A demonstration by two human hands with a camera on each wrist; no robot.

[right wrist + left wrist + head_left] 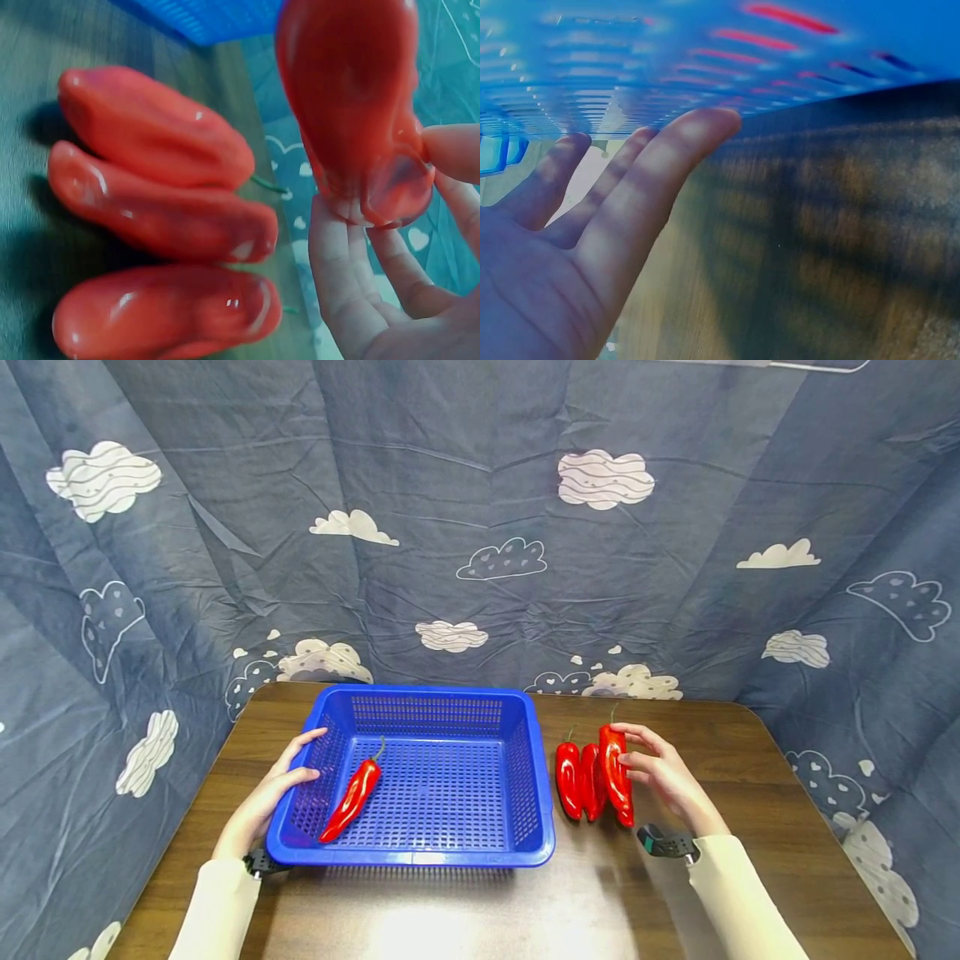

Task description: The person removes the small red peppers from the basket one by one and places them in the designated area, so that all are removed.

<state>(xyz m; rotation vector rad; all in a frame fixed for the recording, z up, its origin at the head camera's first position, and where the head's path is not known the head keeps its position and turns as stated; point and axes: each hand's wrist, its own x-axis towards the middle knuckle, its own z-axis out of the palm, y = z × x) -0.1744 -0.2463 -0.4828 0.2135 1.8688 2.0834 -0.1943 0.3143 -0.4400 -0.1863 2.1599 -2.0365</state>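
Observation:
My left hand (pixel 258 806) rests at the left side of the blue plastic basket (pixel 412 858), its fingers reaching over the rim. In the left wrist view those fingers (pixel 634 199) are fairly straight against the slotted wall. Inside the basket, toward its left, lies one red chili pepper (pixel 352 800) with a green stem. Right of the basket, my right hand (pixel 667 777) pinches another red pepper (pixel 349 82) near its stem end, thumb on one side and fingers on the other. Three more peppers (pixel 165 217) lie side by side on the table below it; the head view hides one.
A brown wooden table (pixel 690 727) carries everything. Behind and beside it hangs a blue-grey curtain (pixel 510 502) with white cloud prints. Dark wrist cameras (pixel 666 843) sit at the cuffs of my light sleeves (pixel 738 893).

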